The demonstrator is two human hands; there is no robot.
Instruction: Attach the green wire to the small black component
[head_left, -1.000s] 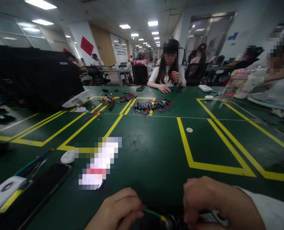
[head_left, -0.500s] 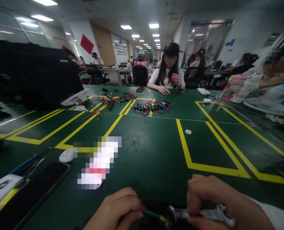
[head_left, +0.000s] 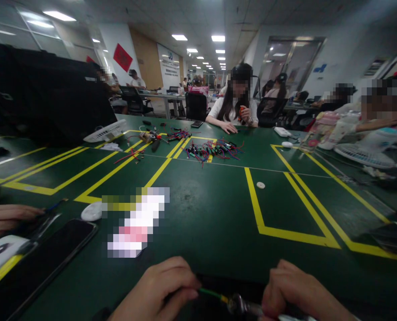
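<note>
At the bottom middle, my left hand (head_left: 161, 285) is closed in a pinch on a thin green wire (head_left: 210, 293). The wire runs right, with a yellow piece (head_left: 224, 299) at its end. My right hand (head_left: 299, 290) is closed around a silver metal wrench (head_left: 250, 307), cut off by the lower frame edge. The wrench's near end meets a dark, shiny round part (head_left: 233, 304) beside the wire's yellow end; whether they touch I cannot tell. Dark material under both hands is too dim to make out.
Another person's hand (head_left: 11, 218) reaches in at left near a blue wire. A black phone (head_left: 61, 254), a white disc (head_left: 92, 211) and a bright blurred-out object (head_left: 145, 218) lie left. Farther off are a wire pile (head_left: 215, 149) and a seated person (head_left: 235, 102).
My right hand and the wrench have dropped lower, so less of the wrench shows. Another person's hand has come in from the left. My left hand keeps its pinch on the wire.
</note>
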